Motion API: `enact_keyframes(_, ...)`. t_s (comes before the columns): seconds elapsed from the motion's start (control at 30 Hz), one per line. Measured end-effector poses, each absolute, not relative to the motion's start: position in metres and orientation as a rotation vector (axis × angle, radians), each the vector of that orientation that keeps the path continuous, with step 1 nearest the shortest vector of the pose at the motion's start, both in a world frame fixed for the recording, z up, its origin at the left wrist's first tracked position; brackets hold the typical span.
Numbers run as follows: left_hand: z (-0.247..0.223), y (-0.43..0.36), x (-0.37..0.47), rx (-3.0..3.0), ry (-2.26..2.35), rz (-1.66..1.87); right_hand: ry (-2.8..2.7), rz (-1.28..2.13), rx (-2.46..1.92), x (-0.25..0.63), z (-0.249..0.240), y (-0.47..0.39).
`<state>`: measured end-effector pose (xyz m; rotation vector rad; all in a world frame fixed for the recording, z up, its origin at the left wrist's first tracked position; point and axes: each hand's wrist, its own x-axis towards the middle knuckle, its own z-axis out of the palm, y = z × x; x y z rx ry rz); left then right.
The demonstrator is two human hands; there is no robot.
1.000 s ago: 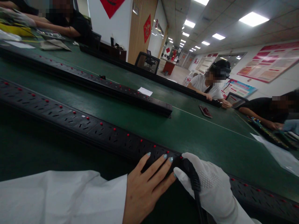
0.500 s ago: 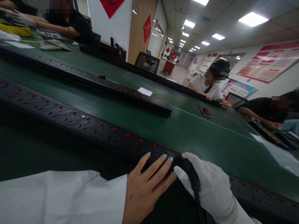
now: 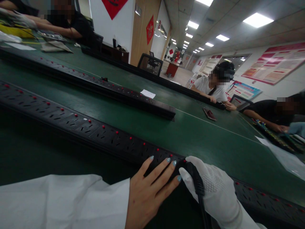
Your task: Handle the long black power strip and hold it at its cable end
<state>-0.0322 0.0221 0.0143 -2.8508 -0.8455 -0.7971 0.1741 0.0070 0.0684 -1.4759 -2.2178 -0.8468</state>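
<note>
A long black power strip (image 3: 114, 143) with red indicator lights runs slantwise across the green table. My bare left hand (image 3: 152, 187) lies on it with fingers outstretched and fingertips over the sockets. Just right of it, my right hand (image 3: 212, 187), in a white dotted glove, is closed around a black power plug (image 3: 195, 176) whose cord (image 3: 202, 206) hangs down toward me. The plug's front is against the strip; its pins are hidden, so how far they go in cannot be made out.
A second power strip (image 3: 107, 87) lies beyond, with a white paper slip (image 3: 148, 93) on it. Farther right are a phone (image 3: 209, 114) and a white sheet (image 3: 281, 156). Several people sit around the table (image 3: 214, 149), one in a white shirt (image 3: 209, 86) holding another long black strip.
My gloved right thumb has shifted very slightly to the right, away from my left little finger. My left hand and the power strip have barely moved.
</note>
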Motion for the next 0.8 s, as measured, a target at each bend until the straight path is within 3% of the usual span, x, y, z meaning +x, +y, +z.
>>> enact_keyframes(0.8, 0.0159, 0.0222, -0.0325, -2.852, -0.853, -0.754, -2.226, -0.825, -1.494, 0.1709, 0.0724, 0.0070)
